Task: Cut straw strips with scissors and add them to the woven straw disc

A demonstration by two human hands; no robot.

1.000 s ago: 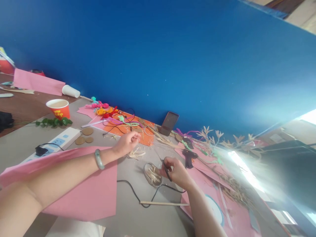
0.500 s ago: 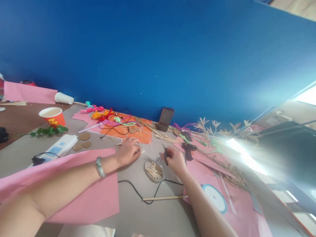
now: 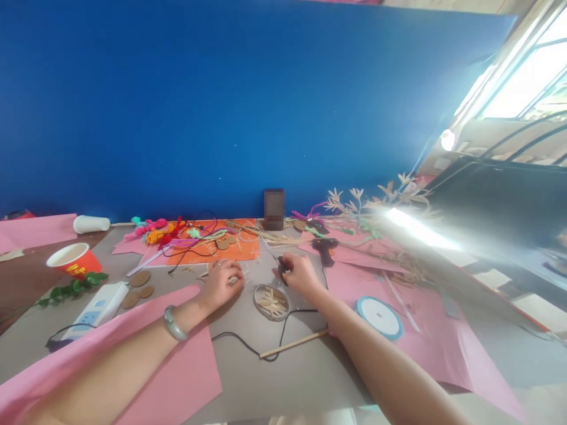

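Observation:
My left hand (image 3: 222, 282), with a jade-coloured bangle (image 3: 174, 324) on its wrist, rests low over the grey table. Its fingers are curled together around a small pale piece that I cannot make out. My right hand (image 3: 301, 274) grips the dark handles of a pair of scissors (image 3: 269, 250), whose blades point away and to the left. Between the hands and a little nearer to me lies a round wooden slice (image 3: 256, 310) with straw-coloured strips on it. Thin dry scraps lie beside my left fingers.
A glue gun (image 3: 325, 250) lies right of my right hand, near a ribbon spool (image 3: 380, 317). A phone (image 3: 274, 209) stands against the blue panel (image 3: 199, 106). On the left are a paper cup (image 3: 75, 261) and a power strip (image 3: 98, 311). A thin stick (image 3: 294, 345) crosses a black cable.
The head view has levelled and turned, so most things sit further left in the picture. My left fingers look more curled; my right hand still holds the scissors.

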